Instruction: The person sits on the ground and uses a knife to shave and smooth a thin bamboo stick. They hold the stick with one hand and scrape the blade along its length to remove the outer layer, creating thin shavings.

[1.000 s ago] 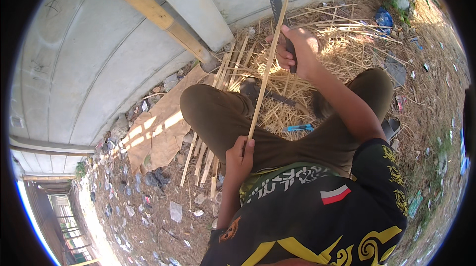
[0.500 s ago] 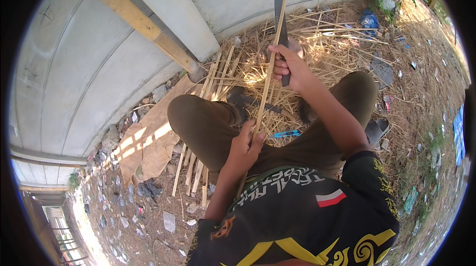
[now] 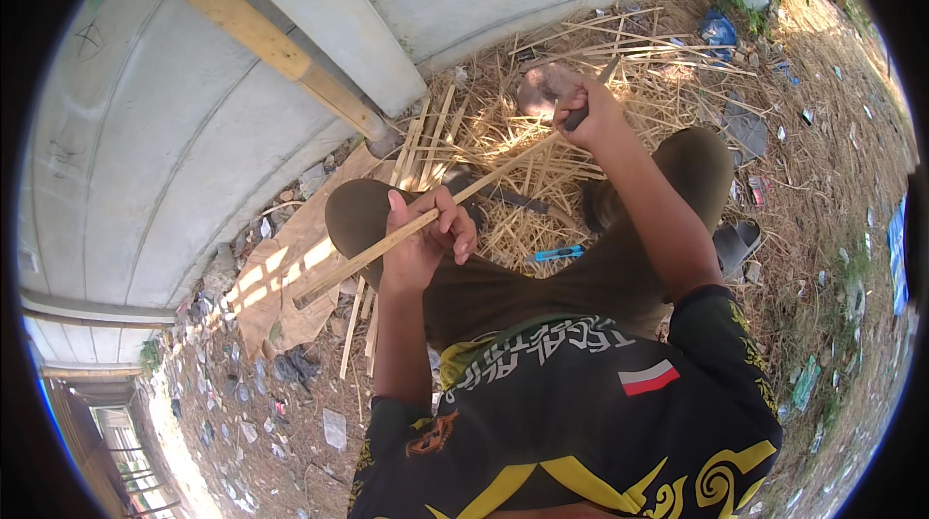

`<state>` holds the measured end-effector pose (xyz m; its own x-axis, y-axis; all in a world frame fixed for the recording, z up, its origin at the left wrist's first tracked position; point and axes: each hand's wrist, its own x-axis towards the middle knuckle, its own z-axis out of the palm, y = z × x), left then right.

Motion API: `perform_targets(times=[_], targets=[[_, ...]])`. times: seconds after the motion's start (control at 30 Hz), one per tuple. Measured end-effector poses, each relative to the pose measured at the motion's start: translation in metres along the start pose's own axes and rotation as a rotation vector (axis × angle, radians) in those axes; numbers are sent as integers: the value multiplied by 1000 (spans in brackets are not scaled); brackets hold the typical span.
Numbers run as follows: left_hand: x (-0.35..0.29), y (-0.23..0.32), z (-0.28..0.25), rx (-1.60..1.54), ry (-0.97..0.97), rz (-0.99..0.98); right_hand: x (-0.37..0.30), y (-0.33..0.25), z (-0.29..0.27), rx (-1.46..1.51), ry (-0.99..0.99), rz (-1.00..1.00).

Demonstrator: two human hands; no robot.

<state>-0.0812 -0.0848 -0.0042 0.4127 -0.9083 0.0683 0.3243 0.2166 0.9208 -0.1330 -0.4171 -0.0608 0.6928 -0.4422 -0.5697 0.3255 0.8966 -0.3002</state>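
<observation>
A long bamboo strip [image 3: 500, 174] slants from my right hand down to the lower left. My left hand [image 3: 426, 237] has it across the palm, thumb raised and fingers curled around it, and its lower end sticks out past the wrist. My right hand [image 3: 588, 118] is closed on the dark handle of a large knife [image 3: 578, 118]; its blade is seen nearly edge-on, pointing up and right. The strip's upper end meets the fingers of that hand; whether they pinch it is hidden. A roundish stone [image 3: 544, 88] sits just beyond.
Between my legs lie shavings, a blue cutter [image 3: 556, 254] and another dark-bladed tool [image 3: 518, 198]. Split bamboo strips [image 3: 437, 137] lie near the concrete wall [image 3: 261, 122], where a bamboo pole [image 3: 256, 30] leans. A brown sheet [image 3: 276, 292] lies left, a sandal [image 3: 737, 246] right.
The bamboo strip has swung from nearly upright to a slant. My left hand has risen and turned palm up; my right hand has shifted slightly right, tilting the knife rightward.
</observation>
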Motion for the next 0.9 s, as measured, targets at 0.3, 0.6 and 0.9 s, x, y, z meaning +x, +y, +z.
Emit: perform_targets(times=[0.3, 0.6, 0.9], targets=[[6, 18, 22, 173, -86, 292, -10, 2, 0, -99, -73, 108], [42, 70, 18, 1164, 216, 339, -47, 28, 26, -568, -237, -3], [144, 81, 44, 54, 199, 821, -53, -20, 33, -504, -165, -590]])
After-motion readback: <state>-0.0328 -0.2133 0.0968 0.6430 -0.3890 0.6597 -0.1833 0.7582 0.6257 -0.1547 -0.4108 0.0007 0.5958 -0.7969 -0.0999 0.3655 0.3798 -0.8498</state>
